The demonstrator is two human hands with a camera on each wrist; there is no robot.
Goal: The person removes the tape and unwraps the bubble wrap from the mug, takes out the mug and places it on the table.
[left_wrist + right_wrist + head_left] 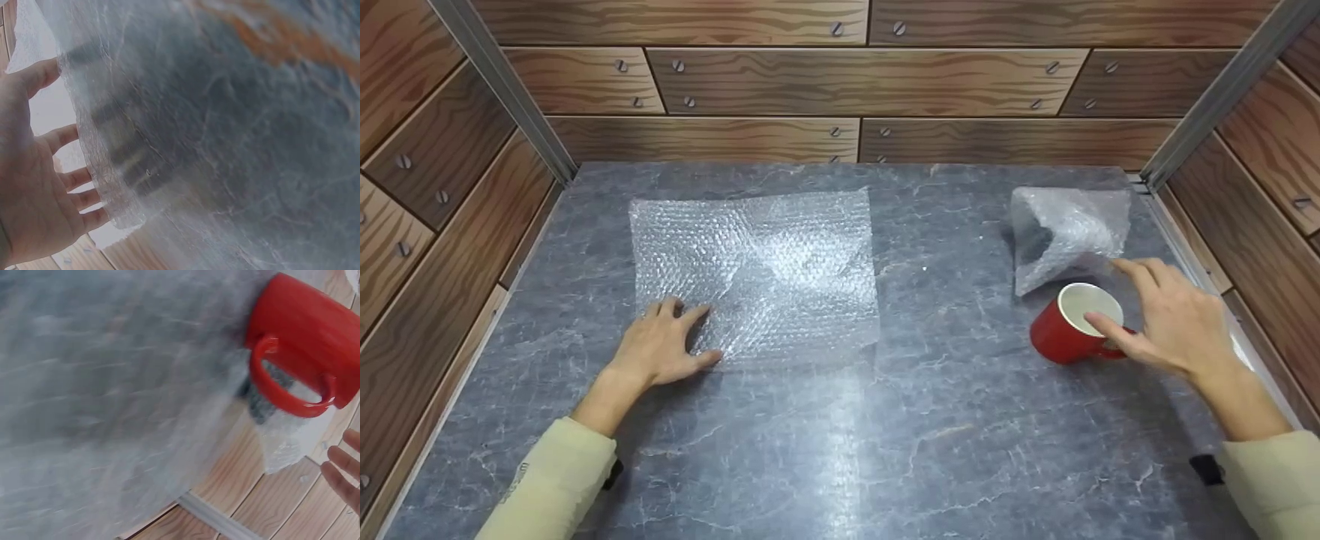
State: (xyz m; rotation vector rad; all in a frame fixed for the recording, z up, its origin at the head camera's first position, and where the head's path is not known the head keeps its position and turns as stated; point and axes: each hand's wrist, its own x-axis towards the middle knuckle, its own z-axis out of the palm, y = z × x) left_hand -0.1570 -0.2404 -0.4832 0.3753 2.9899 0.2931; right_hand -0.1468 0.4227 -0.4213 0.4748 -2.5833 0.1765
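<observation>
A sheet of clear bubble wrap [787, 262] lies flat on the left half of the table. My left hand [658, 349] is at its near left corner, fingers spread; the left wrist view has the fingertips [84, 177] at the sheet's edge. A red mug [1057, 334] with a white inside stands upright on the right, its handle [284, 396] turned to the right. Beside it my right hand [1177, 319] hovers with thumb and fingers apart, the thumb in front of the rim in the head view. In the right wrist view only some fingers [343, 467] show, apart from the mug.
Behind the mug stands a folded piece of bubble wrap [1084, 225], propped up with an opening on its left. The grey marbled table [840, 435] is bounded by wood-patterned panels [870, 82] at the back and both sides, with metal frame posts [502, 90] at the corners.
</observation>
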